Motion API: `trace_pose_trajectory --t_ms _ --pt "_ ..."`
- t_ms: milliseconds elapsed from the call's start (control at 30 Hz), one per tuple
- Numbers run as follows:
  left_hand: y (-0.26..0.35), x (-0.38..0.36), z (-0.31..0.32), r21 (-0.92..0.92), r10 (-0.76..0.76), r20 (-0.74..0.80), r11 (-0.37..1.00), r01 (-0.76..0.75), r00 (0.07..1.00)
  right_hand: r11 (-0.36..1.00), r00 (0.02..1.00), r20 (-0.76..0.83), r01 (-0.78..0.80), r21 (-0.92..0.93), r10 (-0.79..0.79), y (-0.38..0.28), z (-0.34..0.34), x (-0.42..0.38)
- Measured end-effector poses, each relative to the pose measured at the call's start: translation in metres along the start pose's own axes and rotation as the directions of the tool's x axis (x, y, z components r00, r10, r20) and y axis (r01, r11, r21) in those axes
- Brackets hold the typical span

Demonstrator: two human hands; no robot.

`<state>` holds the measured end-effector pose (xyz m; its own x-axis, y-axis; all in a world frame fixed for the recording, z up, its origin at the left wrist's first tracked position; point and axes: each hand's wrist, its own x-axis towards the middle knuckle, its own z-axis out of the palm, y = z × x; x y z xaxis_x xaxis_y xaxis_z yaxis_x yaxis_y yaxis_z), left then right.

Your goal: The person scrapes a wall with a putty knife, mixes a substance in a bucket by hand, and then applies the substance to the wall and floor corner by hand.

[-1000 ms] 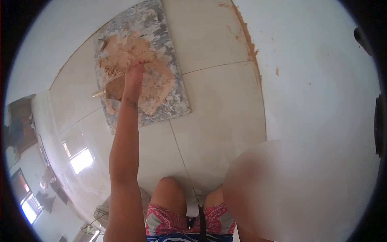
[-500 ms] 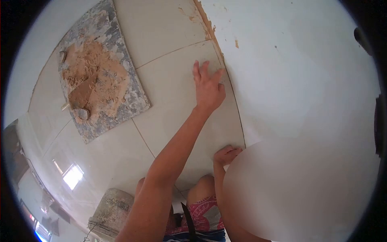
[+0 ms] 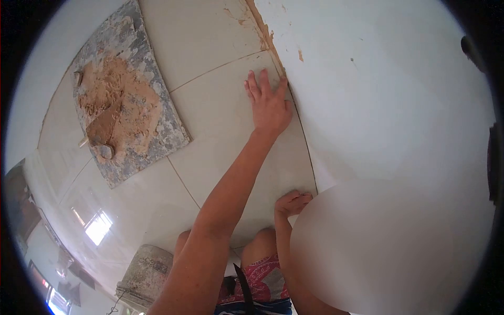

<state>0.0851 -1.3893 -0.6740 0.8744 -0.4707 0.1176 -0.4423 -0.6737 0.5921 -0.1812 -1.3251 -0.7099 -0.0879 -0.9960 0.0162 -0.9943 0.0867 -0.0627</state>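
My left hand lies palm down on a beige floor tile, fingers spread. Its index fingertip is at the joint where the tile meets the white wall. Nearer to my body, my right hand is at the same joint with its fingers curled together; whatever it may hold is hidden. Brown paste fills the joint beyond my left hand and smears the wall and floor.
On the left, a stained grey board bears brown mortar and a mortar-covered trowel. A dirty bucket stands at the lower left, beside my leg. A blurred round shape covers the lower right.
My left hand has slid slightly forward along the joint, and its fingers now lie flatter. My right hand has hardly moved. The view has shifted slightly.
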Motion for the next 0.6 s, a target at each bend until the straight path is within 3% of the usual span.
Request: trace_pose_trajectory --t_ms 233,367,433,600 --pt "0.012 -0.043 -0.008 -0.089 0.069 0.121 0.994 -0.058 0.990 0.999 0.999 0.038 -0.031 -0.029 0.032 -0.001 -0.001 0.000" --pt "0.005 -0.031 -0.013 -0.137 0.004 0.072 0.990 0.006 0.997 0.999 0.999 0.011 -0.036 -0.033 0.037 -0.003 0.000 0.000" --pt "-0.002 -0.020 -0.009 -0.106 -0.012 0.006 0.994 0.013 1.000 1.000 1.000 0.026 -0.010 -0.026 0.010 0.000 0.000 0.000" --pt "0.008 -0.014 -0.005 0.028 0.026 0.077 0.999 -0.028 0.997 1.000 1.000 0.004 0.008 -0.027 -0.007 0.002 0.002 0.001"
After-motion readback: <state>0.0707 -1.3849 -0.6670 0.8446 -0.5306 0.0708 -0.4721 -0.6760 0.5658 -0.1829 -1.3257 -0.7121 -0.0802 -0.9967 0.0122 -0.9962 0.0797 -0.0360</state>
